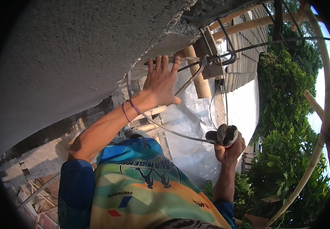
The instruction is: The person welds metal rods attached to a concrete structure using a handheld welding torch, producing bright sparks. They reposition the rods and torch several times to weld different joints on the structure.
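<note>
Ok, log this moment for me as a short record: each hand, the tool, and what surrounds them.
Left hand: fingers over one handle of the pincers, thumb spread
Pincers: handles apart, head beside the rebar
Right hand: closed around a dark-and-grey object, kind unclear
Left side: rough concrete
Right side: trees, bamboo pole
Beyond the pincers: roof tiles

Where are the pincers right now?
In the head view, upper part, just right of centre: the pincers have their head at the dark steel bar, near a bamboo pole, with the left hand at their upper handle.
</note>
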A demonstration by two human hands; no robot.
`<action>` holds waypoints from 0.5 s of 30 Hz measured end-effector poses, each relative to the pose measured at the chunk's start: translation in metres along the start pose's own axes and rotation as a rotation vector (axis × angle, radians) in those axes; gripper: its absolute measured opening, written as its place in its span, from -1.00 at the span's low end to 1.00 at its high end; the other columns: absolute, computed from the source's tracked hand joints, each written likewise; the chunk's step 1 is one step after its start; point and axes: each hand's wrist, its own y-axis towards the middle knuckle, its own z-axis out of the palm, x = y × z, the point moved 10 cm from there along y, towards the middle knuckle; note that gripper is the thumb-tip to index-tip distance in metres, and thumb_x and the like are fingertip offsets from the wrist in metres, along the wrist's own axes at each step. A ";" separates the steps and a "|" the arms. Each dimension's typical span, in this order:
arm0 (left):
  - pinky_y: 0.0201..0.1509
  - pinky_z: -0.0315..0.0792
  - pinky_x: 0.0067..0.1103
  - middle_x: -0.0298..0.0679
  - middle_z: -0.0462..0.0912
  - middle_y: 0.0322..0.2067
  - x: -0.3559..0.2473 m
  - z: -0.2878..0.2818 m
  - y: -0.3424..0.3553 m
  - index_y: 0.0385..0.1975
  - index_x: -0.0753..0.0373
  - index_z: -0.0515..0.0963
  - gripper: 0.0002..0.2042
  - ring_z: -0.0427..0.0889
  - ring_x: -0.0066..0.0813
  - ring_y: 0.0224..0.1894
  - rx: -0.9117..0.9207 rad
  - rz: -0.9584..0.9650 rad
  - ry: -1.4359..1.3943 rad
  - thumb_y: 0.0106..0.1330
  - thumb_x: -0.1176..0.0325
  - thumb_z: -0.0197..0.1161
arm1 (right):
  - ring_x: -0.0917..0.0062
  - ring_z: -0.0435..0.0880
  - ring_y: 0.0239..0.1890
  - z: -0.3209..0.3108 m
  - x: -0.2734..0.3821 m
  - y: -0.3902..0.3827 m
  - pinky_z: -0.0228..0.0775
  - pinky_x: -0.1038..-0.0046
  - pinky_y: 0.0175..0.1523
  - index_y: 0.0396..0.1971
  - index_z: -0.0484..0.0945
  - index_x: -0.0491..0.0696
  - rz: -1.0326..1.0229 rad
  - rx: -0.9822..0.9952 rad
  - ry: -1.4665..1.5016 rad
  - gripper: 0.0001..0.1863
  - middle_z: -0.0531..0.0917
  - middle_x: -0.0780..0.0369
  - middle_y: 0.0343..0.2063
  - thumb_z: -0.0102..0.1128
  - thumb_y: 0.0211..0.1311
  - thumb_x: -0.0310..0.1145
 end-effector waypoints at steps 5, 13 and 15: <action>0.37 -0.04 0.03 0.21 0.21 0.14 0.000 0.000 0.001 0.38 0.36 0.11 0.23 0.19 0.18 0.25 0.000 0.002 -0.008 -0.45 -0.03 0.55 | 0.30 0.70 -0.53 0.001 -0.003 0.001 0.53 0.37 -0.40 -0.17 0.53 -0.22 0.044 0.002 -0.015 -0.27 0.65 0.13 -0.51 0.34 0.10 0.25; 0.37 -0.05 0.03 0.22 0.20 0.14 0.001 -0.001 0.001 0.39 0.36 0.09 0.25 0.19 0.17 0.24 -0.009 0.003 -0.007 -0.46 -0.02 0.56 | 0.26 0.71 -0.51 0.002 -0.006 0.000 0.54 0.36 -0.39 -0.17 0.53 -0.24 0.058 0.009 0.017 -0.26 0.66 0.10 -0.49 0.31 0.13 0.25; 0.36 -0.05 0.03 0.22 0.20 0.15 0.001 0.000 0.001 0.38 0.36 0.09 0.25 0.19 0.17 0.24 -0.005 0.007 -0.023 -0.46 -0.02 0.57 | 0.26 0.71 -0.50 0.003 -0.008 -0.002 0.54 0.36 -0.38 -0.16 0.53 -0.24 0.089 0.019 -0.009 -0.26 0.66 0.09 -0.49 0.30 0.13 0.26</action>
